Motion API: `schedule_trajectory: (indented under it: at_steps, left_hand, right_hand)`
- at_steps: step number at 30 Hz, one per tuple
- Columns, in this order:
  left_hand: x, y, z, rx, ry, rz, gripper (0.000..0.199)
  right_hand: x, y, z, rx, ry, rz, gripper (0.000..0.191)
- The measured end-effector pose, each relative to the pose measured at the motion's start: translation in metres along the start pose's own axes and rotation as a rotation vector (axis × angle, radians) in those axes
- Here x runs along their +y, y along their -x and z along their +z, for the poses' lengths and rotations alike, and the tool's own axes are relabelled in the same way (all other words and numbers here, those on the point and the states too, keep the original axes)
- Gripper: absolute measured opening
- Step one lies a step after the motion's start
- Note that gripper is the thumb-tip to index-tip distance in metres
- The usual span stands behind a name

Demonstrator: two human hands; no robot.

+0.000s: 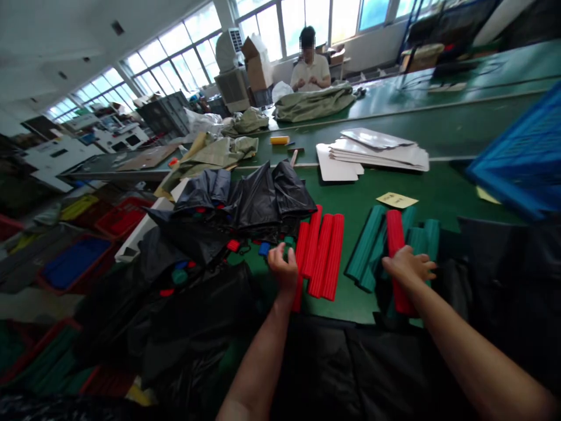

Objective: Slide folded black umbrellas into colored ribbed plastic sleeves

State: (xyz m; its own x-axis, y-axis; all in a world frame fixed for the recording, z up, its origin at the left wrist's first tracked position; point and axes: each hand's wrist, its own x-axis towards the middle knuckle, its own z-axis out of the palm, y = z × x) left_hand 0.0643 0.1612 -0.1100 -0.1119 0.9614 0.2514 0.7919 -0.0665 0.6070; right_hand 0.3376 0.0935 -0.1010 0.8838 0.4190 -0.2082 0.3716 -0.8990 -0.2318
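Resting right hand (409, 263) on red roll (395, 234)

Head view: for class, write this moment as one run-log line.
left hand: beside red ribbed tubes | right hand: on a red tube | nearby: teal ribbed tubes, black fabric

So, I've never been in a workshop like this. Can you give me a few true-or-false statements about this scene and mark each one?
1. The right hand is on a red ribbed tube lying among teal ribbed tubes. True.
2. The left hand is gripping a stack of white sheets. False: it is beside a group of red ribbed tubes, and the white sheets lie farther up the green bench.
3. A blue plastic crate shows at the right. True.
4. No one else is in the room. False: a co-worker sits at the far end behind an olive fabric bundle.
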Motion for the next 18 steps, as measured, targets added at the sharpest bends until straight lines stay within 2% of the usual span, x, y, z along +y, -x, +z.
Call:
schedule_trajectory:
  at_steps: [2, 4, 9, 14, 18]
  left_hand:
    - [-0.017, -0.025, -0.008, 0.094, -0.123, -0.282, 0.043]
    - [-0.031, -0.037, -0.013, 0.065, -0.196, -0.378, 0.048]
    - [-0.043, -0.020, -0.007, -0.025, -0.299, -0.292, 0.058]
    - [-0.045, -0.008, -0.006, -0.161, -0.329, -0.345, 0.066]
    - [-0.051, -0.007, -0.011, -0.243, -0.376, -0.320, 0.068]
  right_hand:
    - [0.000, -0.004, 0.006, 0.007, 0.001, 0.010, 0.053]
    - [0.000, -0.008, 0.011, 0.013, -0.001, 0.029, 0.051]
    - [0.000, -0.010, 0.014, 0.026, -0.013, 0.026, 0.051]
    - [0.001, -0.001, -0.002, -0.069, 0.019, -0.005, 0.055]
    - [0.001, 0.002, -0.007, -0.087, 0.040, -0.019, 0.057]
